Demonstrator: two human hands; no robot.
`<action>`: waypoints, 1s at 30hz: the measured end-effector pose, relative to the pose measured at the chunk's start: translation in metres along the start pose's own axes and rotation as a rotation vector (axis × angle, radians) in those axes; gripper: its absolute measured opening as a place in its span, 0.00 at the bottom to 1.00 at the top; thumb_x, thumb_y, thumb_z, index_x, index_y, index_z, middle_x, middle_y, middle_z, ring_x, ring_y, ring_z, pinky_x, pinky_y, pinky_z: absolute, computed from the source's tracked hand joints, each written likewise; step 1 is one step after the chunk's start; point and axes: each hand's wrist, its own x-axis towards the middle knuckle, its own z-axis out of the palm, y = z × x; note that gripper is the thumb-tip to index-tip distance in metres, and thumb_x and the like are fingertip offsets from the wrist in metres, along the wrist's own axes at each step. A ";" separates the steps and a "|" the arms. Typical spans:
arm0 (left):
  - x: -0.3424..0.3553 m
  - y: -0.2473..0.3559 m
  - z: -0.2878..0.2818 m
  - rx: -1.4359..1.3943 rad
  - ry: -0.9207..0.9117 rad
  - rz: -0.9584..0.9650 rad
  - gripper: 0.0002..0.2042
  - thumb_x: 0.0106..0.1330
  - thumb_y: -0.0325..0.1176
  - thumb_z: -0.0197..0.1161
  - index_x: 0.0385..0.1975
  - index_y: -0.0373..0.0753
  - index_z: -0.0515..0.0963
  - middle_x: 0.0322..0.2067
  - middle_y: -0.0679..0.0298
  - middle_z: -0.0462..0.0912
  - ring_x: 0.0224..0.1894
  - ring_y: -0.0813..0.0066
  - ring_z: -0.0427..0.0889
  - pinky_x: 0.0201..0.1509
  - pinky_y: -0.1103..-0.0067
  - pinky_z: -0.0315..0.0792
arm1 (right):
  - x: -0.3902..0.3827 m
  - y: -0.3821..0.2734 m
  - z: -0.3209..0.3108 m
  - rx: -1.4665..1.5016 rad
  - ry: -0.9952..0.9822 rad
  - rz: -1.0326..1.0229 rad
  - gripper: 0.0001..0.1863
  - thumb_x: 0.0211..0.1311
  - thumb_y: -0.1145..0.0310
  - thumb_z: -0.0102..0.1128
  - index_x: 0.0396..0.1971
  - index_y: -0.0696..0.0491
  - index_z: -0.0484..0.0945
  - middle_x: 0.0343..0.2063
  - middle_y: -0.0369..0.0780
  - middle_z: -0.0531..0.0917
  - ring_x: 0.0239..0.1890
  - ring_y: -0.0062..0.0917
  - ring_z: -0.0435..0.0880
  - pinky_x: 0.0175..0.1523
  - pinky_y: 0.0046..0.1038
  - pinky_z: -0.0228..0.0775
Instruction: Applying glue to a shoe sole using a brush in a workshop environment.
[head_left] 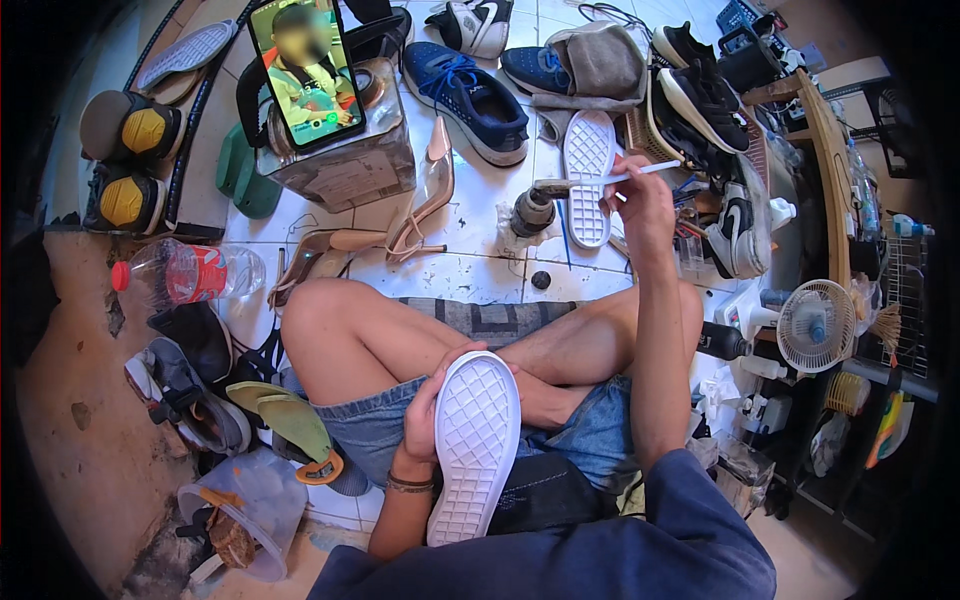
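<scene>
A white shoe sole (477,430) stands upright over my lap, its grid-patterned side facing me. My left hand (424,415) is closed around its left edge. Farther forward, my right hand (645,205) pinches the slim white handle of a brush (600,181). The brush's dark end is at the mouth of a small dark container (533,215) on the tiles; whether it touches cannot be told. A second white sole (590,150) with the same grid lies just beyond the brush.
A phone (308,75) leans on a worn metal can (345,170). Blue sneakers (465,100) and heeled sandals (425,195) lie ahead. On the left are a plastic bottle (190,272) and a clear bucket (270,510). Black shoes (700,105) and a small fan (816,325) stand right.
</scene>
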 end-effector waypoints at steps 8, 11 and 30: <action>-0.002 -0.001 0.001 -0.015 0.024 -0.006 0.27 0.74 0.44 0.33 0.68 0.34 0.56 0.59 0.36 0.70 0.56 0.54 0.79 0.60 0.67 0.75 | -0.003 0.000 -0.008 0.109 0.017 0.036 0.11 0.71 0.65 0.49 0.37 0.57 0.74 0.24 0.40 0.77 0.25 0.22 0.74 0.32 0.26 0.69; 0.002 -0.001 -0.003 0.002 -0.007 -0.007 0.28 0.74 0.44 0.33 0.68 0.34 0.56 0.60 0.36 0.69 0.56 0.53 0.79 0.60 0.66 0.75 | -0.001 0.001 -0.009 -0.036 0.064 0.060 0.10 0.70 0.66 0.49 0.38 0.57 0.75 0.24 0.40 0.77 0.26 0.23 0.75 0.32 0.26 0.69; -0.066 -0.029 -0.022 0.027 0.279 -0.111 0.34 0.69 0.47 0.43 0.69 0.28 0.54 0.64 0.43 0.67 0.63 0.52 0.73 0.68 0.63 0.66 | -0.006 0.011 -0.027 0.032 0.007 0.007 0.12 0.71 0.64 0.53 0.43 0.57 0.75 0.27 0.38 0.79 0.26 0.19 0.76 0.30 0.22 0.69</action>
